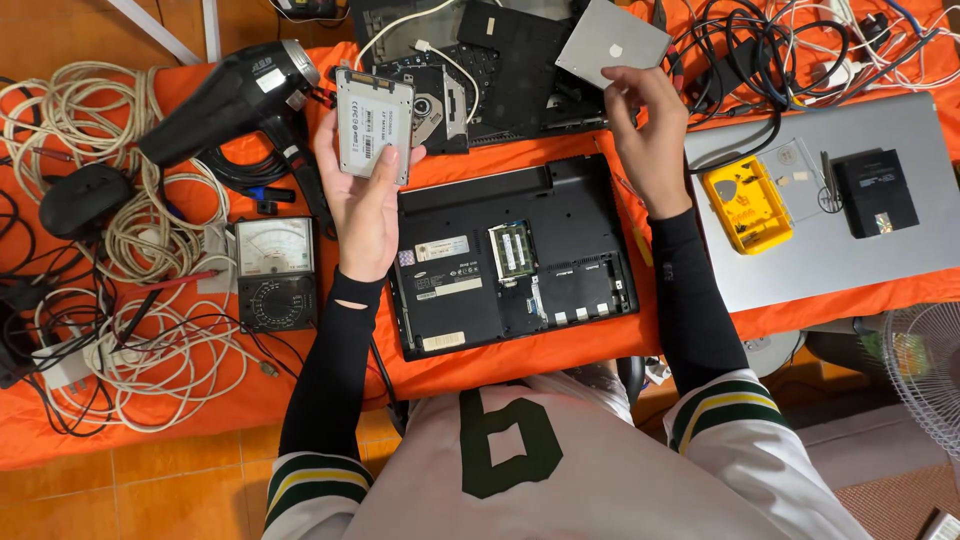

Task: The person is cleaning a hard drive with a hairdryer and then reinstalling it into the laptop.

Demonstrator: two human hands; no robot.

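An orange cloth (560, 355) is covering the table, its near edge hanging just ahead of the person's lap, and it is crowding up with gear on every side. A closed silver laptop (900, 255) is lying at the right with a yellow parts case (745, 205) and a small black box (875, 190) resting on it. In the middle an upturned black laptop (515, 265) is sitting with its bottom bay uncovered, memory sticks showing; the only open room is lying in narrow orange strips around it. Tangled white cables (130, 330), a black heat gun (225, 100) and an analog multimeter (275, 270) are filling the left side. The left hand (365, 205) is holding a flat silver solid-state drive (373, 122) upright above the laptop's far left corner, thumb and fingers clasping its lower edges, label facing the camera. The right hand (650, 135) is pinching the corner of a thin grey square plate (610, 40) between thumb and fingertips, over the far edge
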